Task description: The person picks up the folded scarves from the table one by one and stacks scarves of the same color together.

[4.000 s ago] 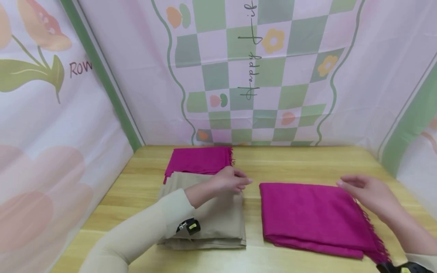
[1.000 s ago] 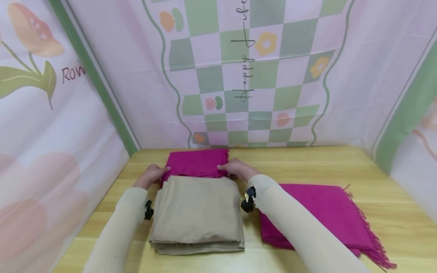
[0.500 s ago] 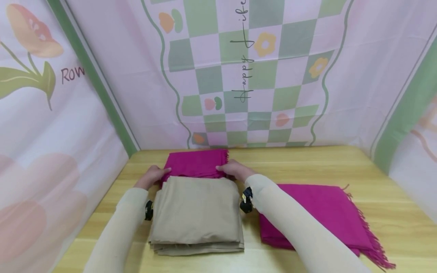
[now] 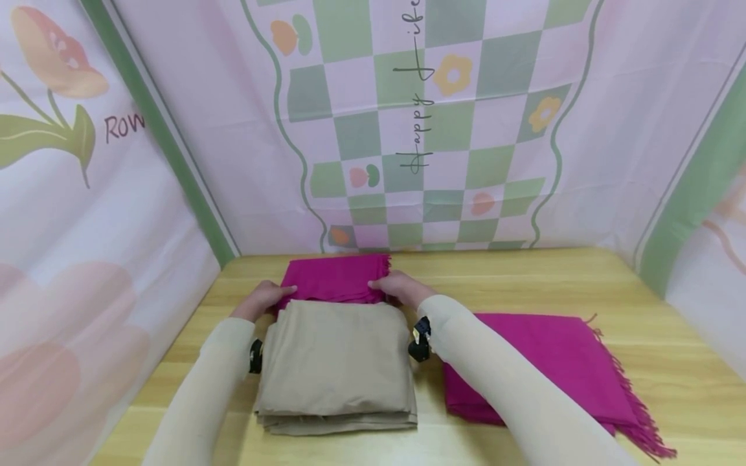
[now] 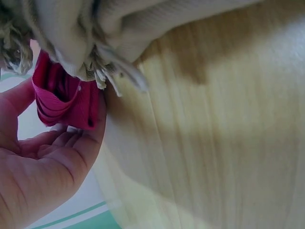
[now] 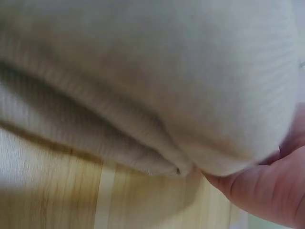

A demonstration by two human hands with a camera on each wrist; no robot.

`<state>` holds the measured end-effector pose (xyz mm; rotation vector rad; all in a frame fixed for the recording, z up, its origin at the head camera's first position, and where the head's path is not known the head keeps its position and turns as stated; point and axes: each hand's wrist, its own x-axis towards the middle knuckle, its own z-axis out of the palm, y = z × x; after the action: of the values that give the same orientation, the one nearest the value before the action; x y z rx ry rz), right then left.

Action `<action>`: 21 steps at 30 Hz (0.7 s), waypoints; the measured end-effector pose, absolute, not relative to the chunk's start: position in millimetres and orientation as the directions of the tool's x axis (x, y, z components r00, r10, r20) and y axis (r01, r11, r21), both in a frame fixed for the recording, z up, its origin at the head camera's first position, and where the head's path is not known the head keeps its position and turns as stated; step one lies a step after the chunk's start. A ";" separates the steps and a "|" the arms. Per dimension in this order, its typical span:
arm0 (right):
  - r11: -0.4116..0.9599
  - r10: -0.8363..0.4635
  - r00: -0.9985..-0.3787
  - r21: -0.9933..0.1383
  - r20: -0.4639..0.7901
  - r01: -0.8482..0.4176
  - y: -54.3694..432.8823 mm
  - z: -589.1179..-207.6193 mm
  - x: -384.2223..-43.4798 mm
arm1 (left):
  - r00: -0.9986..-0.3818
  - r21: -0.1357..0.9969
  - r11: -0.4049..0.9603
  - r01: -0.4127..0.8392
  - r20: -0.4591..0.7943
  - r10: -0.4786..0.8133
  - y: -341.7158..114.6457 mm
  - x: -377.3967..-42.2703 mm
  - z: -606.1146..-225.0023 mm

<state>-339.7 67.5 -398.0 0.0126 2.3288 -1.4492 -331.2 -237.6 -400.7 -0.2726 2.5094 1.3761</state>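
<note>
At the back left of the table lies a small folded magenta scarf (image 4: 335,278) with fringe on its right end. My left hand (image 4: 262,299) grips its left edge, thumb on top. In the left wrist view, that hand (image 5: 47,176) has its fingers beneath the scarf's folded layers (image 5: 71,102). The right hand (image 4: 403,288) holds the opposite, fringed edge with the thumb above. In the right wrist view, beige cloth (image 6: 143,71) hides most of this hand (image 6: 271,186). Just in front of the scarf sits a thick folded beige scarf (image 4: 338,362), between my forearms.
A larger folded magenta scarf (image 4: 548,362) lies at the right, its fringe trailing toward the front; my right forearm crosses over it. The wooden table (image 4: 501,278) meets a patterned curtain (image 4: 408,129) at the back, and more curtain hangs at both sides.
Four seconds ago my left hand was over the beige scarf and my right beside the larger magenta one. Both have since moved to the small magenta scarf's edges. In the last second, almost nothing moves.
</note>
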 end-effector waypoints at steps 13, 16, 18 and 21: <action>0.313 -0.185 -0.911 -0.901 -0.368 0.300 61.4 -400.5 -341.3 | -0.944 0.795 0.526 -0.302 -0.326 -0.049 -236.2 -331.4 -400.8; 0.330 -0.197 -0.904 -0.894 -0.379 0.303 62.7 -399.8 -340.7 | -0.943 0.798 0.518 -0.308 -0.327 -0.058 -236.8 -331.5 -402.7; 0.344 -0.207 -0.900 -0.889 -0.385 0.302 63.6 -399.8 -340.1 | -0.943 0.805 0.505 -0.311 -0.327 -0.060 -237.6 -332.2 -404.7; 0.360 -0.217 -0.893 -0.883 -0.395 0.303 64.0 -400.6 -340.1 | -0.945 0.814 0.493 -0.306 -0.321 -0.057 -238.7 -333.1 -406.5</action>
<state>-340.1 64.0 -400.6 0.0744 2.1782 -1.5551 -333.1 -238.7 -406.5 -0.3098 2.4886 1.4322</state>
